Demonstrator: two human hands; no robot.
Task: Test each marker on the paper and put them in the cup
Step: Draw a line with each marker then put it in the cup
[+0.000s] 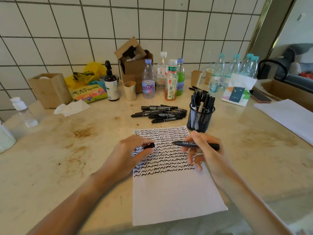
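A white sheet of paper (pixel 174 197) lies on the table, its upper half filled with rows of black squiggles. My right hand (pixel 208 153) holds an uncapped black marker (pixel 199 144) over the paper, tip pointing left. My left hand (pixel 130 151) pinches the marker's black cap (pixel 149 146) just left of that tip. Behind the paper lies a pile of several capped black markers (pixel 160 113). To their right stands a black mesh cup (pixel 200 118) holding several markers upright.
Bottles (pixel 171 80), paper cups (pixel 130 90), a brown pump bottle (pixel 111 83), a cardboard box (pixel 133 63) and a wooden box (pixel 50 89) crowd the back of the table by the tiled wall. More paper (pixel 288 117) lies at the right; a tissue pack (pixel 237 90) stands behind it.
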